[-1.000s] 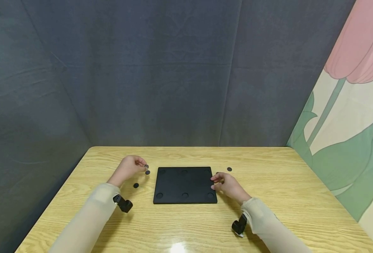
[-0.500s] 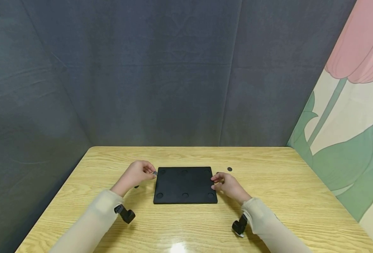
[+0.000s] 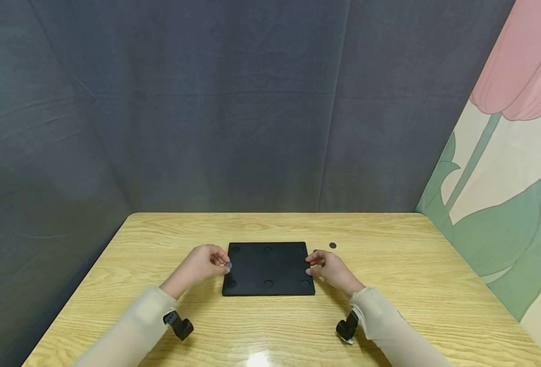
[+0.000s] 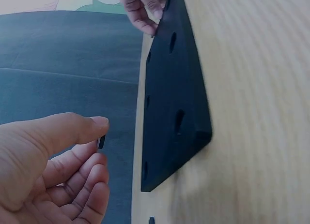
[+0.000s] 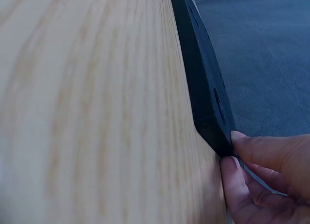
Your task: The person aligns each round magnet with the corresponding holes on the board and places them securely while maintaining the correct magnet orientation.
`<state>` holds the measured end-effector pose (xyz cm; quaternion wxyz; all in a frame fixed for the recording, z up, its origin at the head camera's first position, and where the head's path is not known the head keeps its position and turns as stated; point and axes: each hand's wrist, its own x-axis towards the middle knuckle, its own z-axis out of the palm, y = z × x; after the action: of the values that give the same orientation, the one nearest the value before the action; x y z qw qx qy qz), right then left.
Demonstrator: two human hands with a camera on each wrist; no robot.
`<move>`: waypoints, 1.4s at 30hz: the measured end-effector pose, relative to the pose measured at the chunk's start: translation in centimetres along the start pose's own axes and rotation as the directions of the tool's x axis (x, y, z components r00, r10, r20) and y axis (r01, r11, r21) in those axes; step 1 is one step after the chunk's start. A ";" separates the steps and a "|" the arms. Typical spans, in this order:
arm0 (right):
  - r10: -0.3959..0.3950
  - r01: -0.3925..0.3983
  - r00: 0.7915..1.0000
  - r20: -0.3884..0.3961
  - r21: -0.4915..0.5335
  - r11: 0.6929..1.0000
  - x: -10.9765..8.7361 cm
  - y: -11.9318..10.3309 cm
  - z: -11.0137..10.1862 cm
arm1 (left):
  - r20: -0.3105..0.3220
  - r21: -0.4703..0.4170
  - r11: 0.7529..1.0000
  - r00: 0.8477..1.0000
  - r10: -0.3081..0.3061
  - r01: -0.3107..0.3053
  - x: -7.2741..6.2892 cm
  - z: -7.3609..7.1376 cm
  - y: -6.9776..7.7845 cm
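Observation:
Between thumb and fingers my left hand (image 3: 208, 261) pinches a small dark disc (image 4: 101, 141), seen edge-on in the left wrist view. That hand is at the left edge of a flat black board (image 3: 267, 267), and the disc overlaps this edge in the head view. Several shallow round recesses mark the board's top, along its far and near sides. My right hand (image 3: 330, 270) holds the board's right edge, thumb (image 5: 254, 145) at the upper rim and a bent finger (image 5: 232, 178) lower against the side. Its other fingers are partly hidden.
Another dark disc (image 3: 332, 245) lies on the wooden table (image 3: 389, 244) beyond my right hand. A small dark piece (image 4: 151, 220) shows at the bottom of the left wrist view. A dark cloth (image 3: 233, 127) hangs behind the table, and a tulip-patterned panel (image 3: 495, 214) stands at right.
My left hand picked up a disc left of the board, moved right, then came nearer along the left edge. It now hides the discs lying there. My right hand stays put.

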<state>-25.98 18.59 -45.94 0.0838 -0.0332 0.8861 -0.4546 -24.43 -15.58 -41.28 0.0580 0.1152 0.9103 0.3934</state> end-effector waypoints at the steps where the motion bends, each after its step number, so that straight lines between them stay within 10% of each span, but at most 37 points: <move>1: 0.001 -0.001 1.000 0.000 0.001 1.000 0.0 0.0 0.0 | 0.008 -0.005 1.000 1.000 0.001 -0.001 -0.1 0.1 -0.1; 42: -0.011 0.011 1.000 -0.006 -0.006 1.000 0.1 -0.1 -0.1 | 0.091 0.015 0.999 0.995 0.033 -0.034 -0.7 2.7 -2.0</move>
<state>-26.04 18.57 -45.84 0.0787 -0.0371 0.8874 -0.4526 -23.59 -15.20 -44.54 0.0916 0.1486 0.9080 0.3810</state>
